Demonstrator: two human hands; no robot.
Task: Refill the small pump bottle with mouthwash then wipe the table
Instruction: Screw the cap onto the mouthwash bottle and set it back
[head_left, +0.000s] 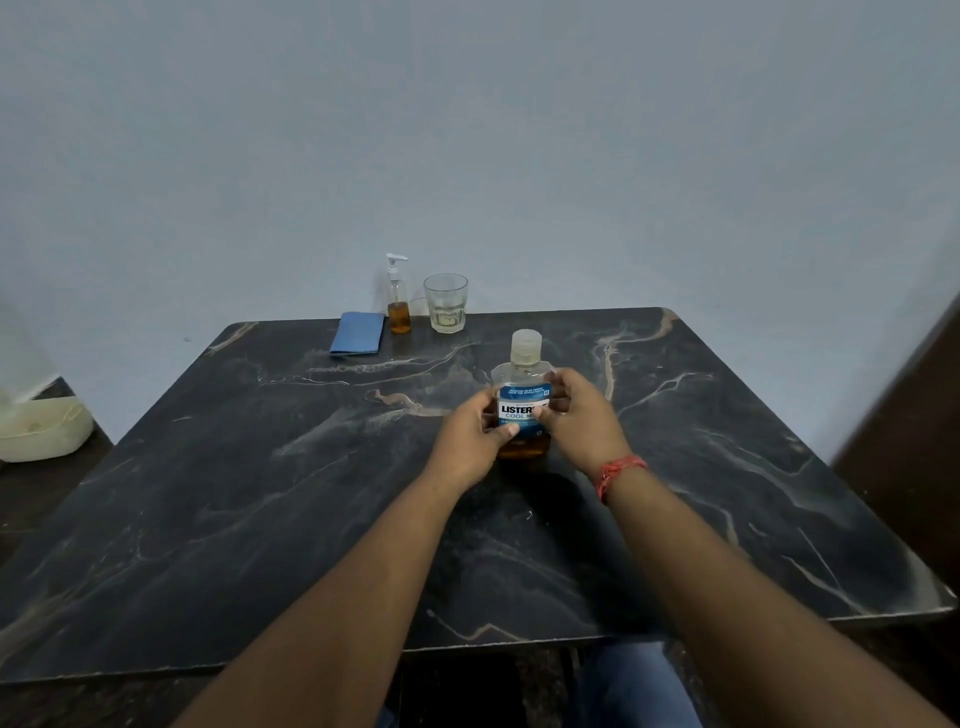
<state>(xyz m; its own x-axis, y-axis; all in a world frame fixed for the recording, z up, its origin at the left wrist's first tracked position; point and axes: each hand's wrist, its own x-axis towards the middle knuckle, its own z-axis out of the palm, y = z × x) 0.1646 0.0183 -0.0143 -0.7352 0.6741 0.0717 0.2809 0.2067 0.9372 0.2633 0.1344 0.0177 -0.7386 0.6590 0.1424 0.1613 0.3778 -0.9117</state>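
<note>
Both hands grip a clear plastic mouthwash bottle (523, 400) with a blue label and amber liquid, standing upright at the middle of the dark marbled counter (260, 519). The left hand (475, 441) wraps its 9 o'clock side, the right hand (579, 415) its 3 o'clock side. Toward 11 o'clock, by the far edge, stand a small clear pump bottle (399, 301), a folded blue cloth (357, 333) and an empty glass tumbler (445, 304).
</note>
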